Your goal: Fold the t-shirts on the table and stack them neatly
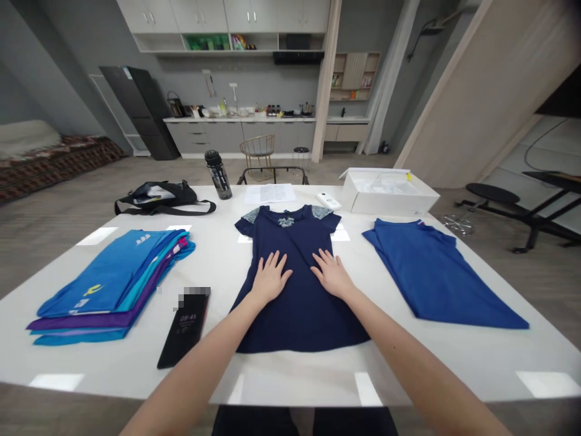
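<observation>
A navy short-sleeved T-shirt (299,321) lies spread flat, front up, on the white table, its neckline away from me. It has pale patterned shoulders and a light motif below the collar. My left hand (271,277) rests on the left side of its body, fingers stretched out. On the right side, my right hand (333,274) lies flat too, fingers spread. Neither hand grips any cloth. To the right is a folded blue garment (440,272). A stack of folded shirts (113,272) in blue, teal and purple lies to the left.
A phone (184,330) lies near my left forearm. Along the table's far side are a black bag (158,197), a dark bottle (218,175), paper sheets (271,194), a small white device (327,200) and an open white box (385,197). A chair (272,169) stands behind the table.
</observation>
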The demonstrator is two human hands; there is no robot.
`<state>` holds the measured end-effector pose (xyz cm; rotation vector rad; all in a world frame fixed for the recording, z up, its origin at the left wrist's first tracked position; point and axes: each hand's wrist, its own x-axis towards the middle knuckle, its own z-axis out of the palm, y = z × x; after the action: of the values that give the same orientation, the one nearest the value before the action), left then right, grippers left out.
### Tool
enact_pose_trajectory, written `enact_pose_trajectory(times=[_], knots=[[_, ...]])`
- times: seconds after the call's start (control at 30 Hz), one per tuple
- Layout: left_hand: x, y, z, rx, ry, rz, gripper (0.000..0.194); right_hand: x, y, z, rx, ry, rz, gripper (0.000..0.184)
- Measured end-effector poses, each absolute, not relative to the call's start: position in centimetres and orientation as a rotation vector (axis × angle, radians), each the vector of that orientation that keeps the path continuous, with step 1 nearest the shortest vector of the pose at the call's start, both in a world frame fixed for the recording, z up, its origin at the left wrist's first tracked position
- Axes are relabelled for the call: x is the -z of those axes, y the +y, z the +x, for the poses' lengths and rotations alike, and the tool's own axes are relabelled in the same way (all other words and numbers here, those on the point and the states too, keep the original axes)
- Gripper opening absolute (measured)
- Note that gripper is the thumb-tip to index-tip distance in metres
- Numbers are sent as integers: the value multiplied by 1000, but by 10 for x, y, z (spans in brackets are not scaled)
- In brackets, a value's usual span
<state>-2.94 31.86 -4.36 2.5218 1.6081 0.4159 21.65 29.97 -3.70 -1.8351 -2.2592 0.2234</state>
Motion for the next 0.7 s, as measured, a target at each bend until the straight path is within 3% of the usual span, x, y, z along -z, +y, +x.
enact_pose_trajectory(times=[0.3,0.43,0.57,0.7], knots=[[36,156,-86,-366,1481,2534,68,47,124,250,-279,-2153,-1662,40],[33,138,-94,-373,1406,2516,59,41,96,256,-318,-2173,-1588,44],[32,142,-95,-424,1440,2494,37,32,95,252,-282,-2201,-1583,29],[32,143,-108,-443,1343,2543,41,28,96,250,-191,-2203,-1591,26]])
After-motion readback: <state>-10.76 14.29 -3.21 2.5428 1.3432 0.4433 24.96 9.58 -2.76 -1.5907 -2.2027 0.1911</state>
